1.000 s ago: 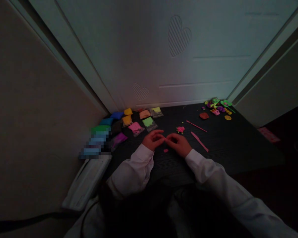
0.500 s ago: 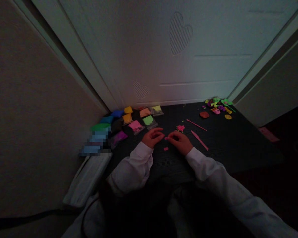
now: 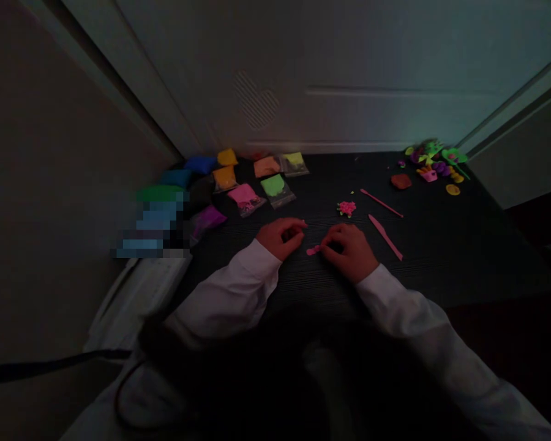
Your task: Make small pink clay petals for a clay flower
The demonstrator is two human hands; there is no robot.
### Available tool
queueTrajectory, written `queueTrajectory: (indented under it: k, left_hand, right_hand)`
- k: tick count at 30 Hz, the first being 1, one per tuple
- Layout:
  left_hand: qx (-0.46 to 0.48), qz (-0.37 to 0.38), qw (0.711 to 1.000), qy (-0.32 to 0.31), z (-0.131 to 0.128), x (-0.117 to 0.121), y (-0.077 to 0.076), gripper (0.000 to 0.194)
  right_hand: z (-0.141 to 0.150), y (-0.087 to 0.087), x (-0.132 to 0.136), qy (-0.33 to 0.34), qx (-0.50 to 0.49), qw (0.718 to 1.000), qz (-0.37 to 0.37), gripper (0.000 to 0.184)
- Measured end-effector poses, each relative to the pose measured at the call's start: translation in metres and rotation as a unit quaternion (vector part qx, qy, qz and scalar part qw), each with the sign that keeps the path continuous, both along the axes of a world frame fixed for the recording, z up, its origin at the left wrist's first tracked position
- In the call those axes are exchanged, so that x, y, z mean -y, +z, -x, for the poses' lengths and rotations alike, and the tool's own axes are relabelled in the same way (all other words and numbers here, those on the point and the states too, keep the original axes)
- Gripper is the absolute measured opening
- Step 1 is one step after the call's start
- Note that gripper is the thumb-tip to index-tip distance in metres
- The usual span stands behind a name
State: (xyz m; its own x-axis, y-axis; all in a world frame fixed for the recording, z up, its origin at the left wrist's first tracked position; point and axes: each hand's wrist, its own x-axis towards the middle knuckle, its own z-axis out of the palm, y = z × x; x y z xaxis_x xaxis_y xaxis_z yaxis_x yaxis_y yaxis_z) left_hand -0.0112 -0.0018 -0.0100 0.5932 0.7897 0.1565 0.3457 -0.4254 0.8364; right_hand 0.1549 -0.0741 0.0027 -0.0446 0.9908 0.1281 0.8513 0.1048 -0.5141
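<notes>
Small flattened pieces of pink clay (image 3: 310, 252) lie on the dark tabletop between my hands. My right hand (image 3: 352, 251) is closed in a pinch, thumb and forefinger on the right end of the pink clay. To the left, my left hand (image 3: 281, 237) rests near the table with curved fingers, thumb and forefinger slightly apart and nothing visible between them. Beyond my right hand sits a pink clay flower (image 3: 346, 209) with bits of green at its edge. A pink clay knife (image 3: 386, 237) and a thin pink modelling stick (image 3: 381, 203) lie to its right.
Bags of coloured clay, such as a pink one (image 3: 246, 199) and a green one (image 3: 277, 188), lie at the back left. A white packet (image 3: 142, 297) is at the left edge. Finished clay figures (image 3: 434, 162) and a red clay lump (image 3: 401, 181) stand back right, before a white door (image 3: 371, 122).
My right hand has lowered the small pink piece to the other pink piece on the table. My hands have moved apart, and the view has tilted down.
</notes>
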Motion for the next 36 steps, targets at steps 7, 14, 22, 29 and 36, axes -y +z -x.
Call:
queueTrajectory:
  k: [7,14,22,29,36]
  left_hand:
    - [-0.071,-0.158,0.983,-0.054,0.0018,-0.0033,0.0015,0.016]
    - [-0.078,-0.182,0.975,-0.096,-0.0002,0.0008,0.0011,0.014]
    - [-0.097,-0.185,0.973,-0.095,-0.0012,0.0027,0.0022,0.015]
    - [-0.084,-0.179,0.976,-0.093,-0.001,0.0044,0.0043,0.017]
    - [-0.088,-0.191,0.968,-0.141,-0.001,0.0048,-0.0014,0.019]
  right_hand:
    - [-0.0007,-0.003,-0.0011,0.007,0.018,1.0,-0.001,0.012]
    - [-0.0008,-0.0029,-0.0018,0.009,0.025,1.0,-0.001,0.013]
    - [-0.0001,-0.0042,-0.0012,0.004,0.032,0.999,-0.015,0.014]
    - [0.0013,-0.0041,-0.0009,-0.001,0.039,0.999,-0.016,0.012]
    - [0.0025,-0.0022,-0.0002,-0.002,0.044,0.999,-0.013,0.013]
